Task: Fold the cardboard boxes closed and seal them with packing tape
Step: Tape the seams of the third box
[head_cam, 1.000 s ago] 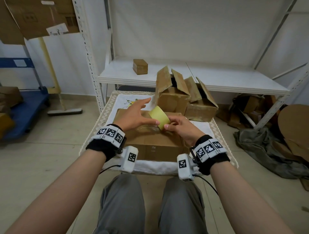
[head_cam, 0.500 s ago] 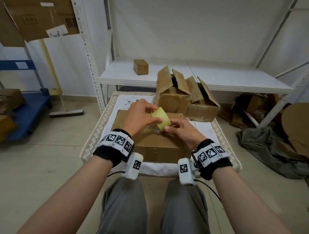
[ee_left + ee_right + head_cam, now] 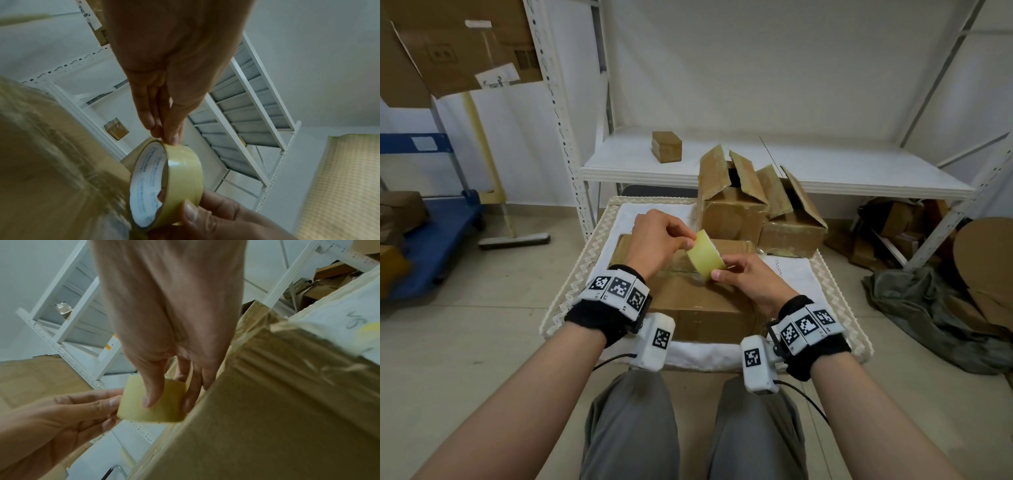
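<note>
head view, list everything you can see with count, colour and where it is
tape roll: 1, yellowish, held above the closed box
closed box: 1, brown, on the tray, nearest
open boxes: 2, brown, flaps up, back right of the tray
tray: 1, white, on the floor
small box: 1, brown, on the shelf
shelf: 1, white, behind the tray
cart: 1, blue, far left
left hand: pinches the roll's upper edge
right hand: grips the roll from below

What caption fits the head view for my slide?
Both hands, left and right, hold a yellow tape roll above a closed cardboard box.
</note>
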### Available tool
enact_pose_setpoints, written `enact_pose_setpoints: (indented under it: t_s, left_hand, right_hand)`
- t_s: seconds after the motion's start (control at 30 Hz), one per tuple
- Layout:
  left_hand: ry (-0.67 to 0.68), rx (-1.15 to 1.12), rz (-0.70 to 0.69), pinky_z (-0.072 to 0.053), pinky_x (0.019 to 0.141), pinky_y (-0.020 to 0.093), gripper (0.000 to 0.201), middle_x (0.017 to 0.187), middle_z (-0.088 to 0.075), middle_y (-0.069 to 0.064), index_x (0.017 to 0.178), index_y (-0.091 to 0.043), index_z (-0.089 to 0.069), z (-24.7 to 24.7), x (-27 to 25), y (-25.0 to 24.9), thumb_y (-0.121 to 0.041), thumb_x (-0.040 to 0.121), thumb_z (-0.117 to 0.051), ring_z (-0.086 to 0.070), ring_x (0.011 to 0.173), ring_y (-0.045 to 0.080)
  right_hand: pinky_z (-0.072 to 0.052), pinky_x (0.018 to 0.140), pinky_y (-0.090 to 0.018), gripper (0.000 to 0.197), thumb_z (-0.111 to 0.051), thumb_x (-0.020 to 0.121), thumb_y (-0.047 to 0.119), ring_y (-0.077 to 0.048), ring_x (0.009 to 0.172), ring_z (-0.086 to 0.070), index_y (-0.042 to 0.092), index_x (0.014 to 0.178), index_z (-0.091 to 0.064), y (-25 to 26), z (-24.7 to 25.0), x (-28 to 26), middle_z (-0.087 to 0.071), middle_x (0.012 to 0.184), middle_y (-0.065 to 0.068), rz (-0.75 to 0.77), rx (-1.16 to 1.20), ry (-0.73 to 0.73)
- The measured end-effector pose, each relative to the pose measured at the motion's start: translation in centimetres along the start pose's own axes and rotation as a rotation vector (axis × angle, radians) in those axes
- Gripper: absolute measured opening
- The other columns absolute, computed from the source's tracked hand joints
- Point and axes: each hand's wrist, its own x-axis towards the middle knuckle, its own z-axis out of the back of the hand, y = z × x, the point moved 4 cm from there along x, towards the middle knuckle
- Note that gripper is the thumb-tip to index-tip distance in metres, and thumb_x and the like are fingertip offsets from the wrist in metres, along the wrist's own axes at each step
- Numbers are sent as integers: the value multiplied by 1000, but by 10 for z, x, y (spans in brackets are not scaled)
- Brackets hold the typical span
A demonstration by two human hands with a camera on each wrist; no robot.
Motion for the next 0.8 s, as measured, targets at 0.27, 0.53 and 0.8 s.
enact_pose_setpoints:
  t_s: [0.27,0.53,0.8]
  left_hand:
    - [69,107,27,-46,73,19,18,79,-67,1,83,-21,-70,-4,-1,-1,-3,87,-70,-59,75,9]
    - [146,216,52,-37,63,24,21,99,-61,4,114,-17,-59,-3,-6,-8,-6,98,-51,-55,91,18]
    - [180,102,76,-41,73,31,19,84,-57,-7,115,-18,-56,6,-3,-9,-15,98,-50,-54,81,12]
  right_hand:
    - [-42,85,-37,20,-61,100,17,-24,90,-57,7,112,-73,0,-4,-3,-66,111,-34,74,-53,9]
    - [-46,65,-19,26,-62,100,19,-12,78,-58,5,121,-69,15,-5,4,-67,92,-1,116,-174,-52]
    - [-49,65,-22,17,-63,99,29,-11,77,-61,16,107,-72,29,-9,6,-69,89,-1,143,-205,-124]
